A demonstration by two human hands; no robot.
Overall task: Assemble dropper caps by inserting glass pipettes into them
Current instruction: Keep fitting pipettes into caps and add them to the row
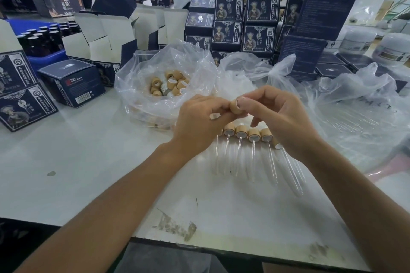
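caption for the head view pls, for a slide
Both hands hold a wooden cap above a row of finished droppers.

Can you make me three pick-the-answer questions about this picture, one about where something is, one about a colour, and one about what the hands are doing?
1. Where are the loose caps?
A. In a clear plastic bag
B. In the blue crate
C. In an open carton

2. What colour is the crate of dark bottles?
A. Red
B. Blue
C. Green

3. What is the right hand doing?
A. Lying flat
B. Pinching a wooden cap
C. Opening a box

Answers: 1 A, the caps sit inside the bag. 2 B, its rim is blue. 3 B, fingers grip the cap, with the left hand alongside.
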